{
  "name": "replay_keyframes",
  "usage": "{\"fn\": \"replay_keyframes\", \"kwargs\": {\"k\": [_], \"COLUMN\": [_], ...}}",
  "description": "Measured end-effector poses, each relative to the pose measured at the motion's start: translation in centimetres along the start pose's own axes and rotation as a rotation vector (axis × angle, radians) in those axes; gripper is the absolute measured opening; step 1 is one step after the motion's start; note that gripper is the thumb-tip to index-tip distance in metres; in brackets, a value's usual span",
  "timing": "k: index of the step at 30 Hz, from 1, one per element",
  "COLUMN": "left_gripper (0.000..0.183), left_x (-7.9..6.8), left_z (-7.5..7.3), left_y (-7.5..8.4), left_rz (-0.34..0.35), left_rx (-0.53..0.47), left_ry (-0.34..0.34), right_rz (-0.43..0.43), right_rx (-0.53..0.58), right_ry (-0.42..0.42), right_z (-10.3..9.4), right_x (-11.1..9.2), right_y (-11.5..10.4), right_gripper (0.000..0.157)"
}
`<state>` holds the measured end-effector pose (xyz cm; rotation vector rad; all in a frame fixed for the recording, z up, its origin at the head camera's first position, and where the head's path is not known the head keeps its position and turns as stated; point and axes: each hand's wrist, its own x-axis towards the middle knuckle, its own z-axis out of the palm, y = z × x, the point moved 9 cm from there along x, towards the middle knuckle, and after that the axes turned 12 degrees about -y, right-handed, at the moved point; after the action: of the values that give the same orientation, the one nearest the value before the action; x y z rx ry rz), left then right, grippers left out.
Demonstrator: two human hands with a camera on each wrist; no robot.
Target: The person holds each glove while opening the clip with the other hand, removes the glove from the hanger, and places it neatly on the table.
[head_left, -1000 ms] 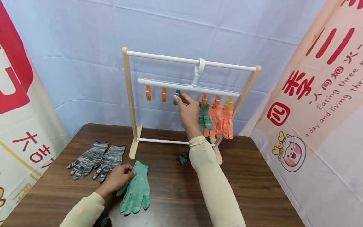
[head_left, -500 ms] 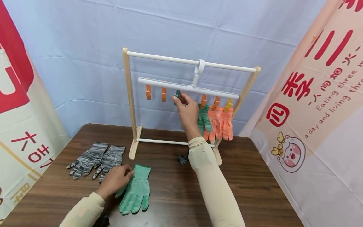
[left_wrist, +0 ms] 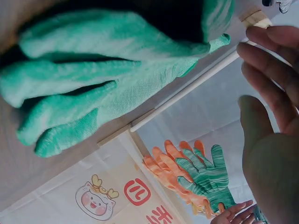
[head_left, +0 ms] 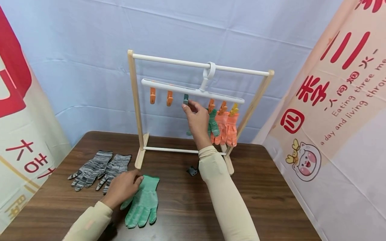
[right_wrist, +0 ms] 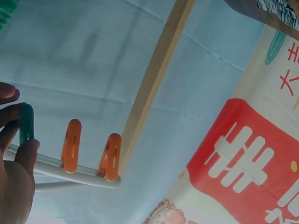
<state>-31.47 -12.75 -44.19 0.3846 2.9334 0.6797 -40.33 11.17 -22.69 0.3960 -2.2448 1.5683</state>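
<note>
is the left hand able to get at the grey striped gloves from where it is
Probably yes: the left hand rests on the green glove, and the grey striped gloves lie right beside it on the table, nothing between.

A dark wooden table [head_left: 265,197] carries everything in front of me. A green glove [head_left: 142,205] lies flat on it near my edge, with my left hand [head_left: 122,189] resting on the cuff end. Just to the left lie two grey striped gloves [head_left: 101,169], side by side and touching. Farther back the wooden feet of a small drying rack [head_left: 140,157] stand on the tabletop, and a small dark clip [head_left: 191,171] lies between those feet.
</note>
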Motion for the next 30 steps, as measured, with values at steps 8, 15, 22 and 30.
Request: {"fn": "replay_keyframes", "kwargs": {"k": [8,15,22,30], "left_gripper": [0.014,0.011,0.010,0.019], "left_x": [0.7,2.4,3.9,5.8], "left_z": [-0.3,-0.3,-0.3,-1.9], "left_y": [2.2,4.6,6.6,9.1], "left_rz": [0.079,0.144,0.200,0.249], "left_rx": [-0.060,-0.110,-0.189,-0.183], "left_ry": [0.031,0.035,0.017,0.023], "right_rz": [0.001,-0.034,-0.026,-0.033], "right_rx": [-0.010,0.011,0.034,0.043], "right_ry": [0.023,0.106,0.132,0.169], "right_z": [-0.6,-2.2,-3.7,-5.7], "right_x": [-0.7,-1.3,-1.9,-2.5], "right_y": [-0.1,-0.4,0.0,0.2], "right_gripper": [0.035,0.026,0.023,0.026]}}
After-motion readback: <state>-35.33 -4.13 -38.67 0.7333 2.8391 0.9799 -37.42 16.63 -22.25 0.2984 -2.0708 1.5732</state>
